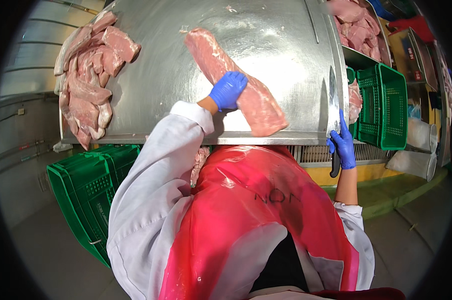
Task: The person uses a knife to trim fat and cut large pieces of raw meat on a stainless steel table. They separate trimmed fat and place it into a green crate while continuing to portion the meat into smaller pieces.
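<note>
A long, boneless pork loin [261, 102] lies slantwise on the steel table [161, 90], its near end by the front edge. My left hand [228, 91], in a blue glove, is closed over the middle of the loin from its left side. At the table's right edge, my right hand [344, 147], also gloved in blue, grips the black handle of a knife [333, 102]. The knife's blade points away from me, apart from the meat, and throws a dark shadow or reflection on the steel. Part of the loin is hidden under my left hand.
A heap of cut meat [88, 87] lies on the table's left side. Green crates [86, 190] stand below it, and another green crate [383, 107] is at the right. A tray of meat [356, 27] sits far right. A raised lip [186, 138] borders the table's front.
</note>
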A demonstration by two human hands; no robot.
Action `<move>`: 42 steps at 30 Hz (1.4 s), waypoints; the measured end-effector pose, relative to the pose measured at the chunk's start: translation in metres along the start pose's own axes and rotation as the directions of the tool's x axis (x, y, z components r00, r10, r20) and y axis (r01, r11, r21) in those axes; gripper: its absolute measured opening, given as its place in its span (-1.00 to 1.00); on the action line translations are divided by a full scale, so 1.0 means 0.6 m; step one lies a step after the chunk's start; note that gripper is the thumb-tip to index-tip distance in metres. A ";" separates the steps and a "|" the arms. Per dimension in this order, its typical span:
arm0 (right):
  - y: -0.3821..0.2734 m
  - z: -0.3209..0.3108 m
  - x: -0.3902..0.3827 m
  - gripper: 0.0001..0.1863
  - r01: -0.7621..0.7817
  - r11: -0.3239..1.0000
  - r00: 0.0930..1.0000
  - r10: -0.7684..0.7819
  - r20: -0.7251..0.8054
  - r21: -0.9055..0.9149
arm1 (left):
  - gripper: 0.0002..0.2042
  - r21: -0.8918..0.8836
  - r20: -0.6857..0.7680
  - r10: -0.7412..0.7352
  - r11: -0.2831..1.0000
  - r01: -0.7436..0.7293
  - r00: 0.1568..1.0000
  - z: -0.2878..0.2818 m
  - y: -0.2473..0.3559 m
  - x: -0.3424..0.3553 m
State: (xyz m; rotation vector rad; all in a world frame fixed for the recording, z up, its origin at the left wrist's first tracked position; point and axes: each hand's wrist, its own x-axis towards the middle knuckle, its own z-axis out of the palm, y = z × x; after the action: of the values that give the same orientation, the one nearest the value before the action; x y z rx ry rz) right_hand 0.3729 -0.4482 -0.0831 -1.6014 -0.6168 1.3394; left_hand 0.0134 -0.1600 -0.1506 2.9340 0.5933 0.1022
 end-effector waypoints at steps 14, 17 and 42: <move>0.022 -0.054 -0.083 -0.20 0.059 0.995 0.964 -0.035 -0.265 0.084 | -0.48 -0.796 0.605 -0.132 -0.134 0.591 0.785 -0.101 0.024 0.083; 0.032 -0.069 -0.078 -0.20 0.064 0.995 0.966 -0.040 -0.256 0.083 | -0.49 -0.685 0.680 -0.129 -0.464 0.562 0.722 -0.091 -0.059 0.028; -0.002 0.040 0.061 -0.15 -0.057 0.988 0.997 0.050 -0.055 -0.144 | -0.21 -0.894 0.263 -0.684 0.091 0.438 0.680 0.037 -0.371 0.081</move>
State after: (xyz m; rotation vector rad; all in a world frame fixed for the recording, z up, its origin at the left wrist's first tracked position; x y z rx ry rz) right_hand 0.3609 -0.4094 -0.0991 -1.7755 -0.6569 1.3134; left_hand -0.0246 0.0588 -0.2056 1.3834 1.1869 0.5008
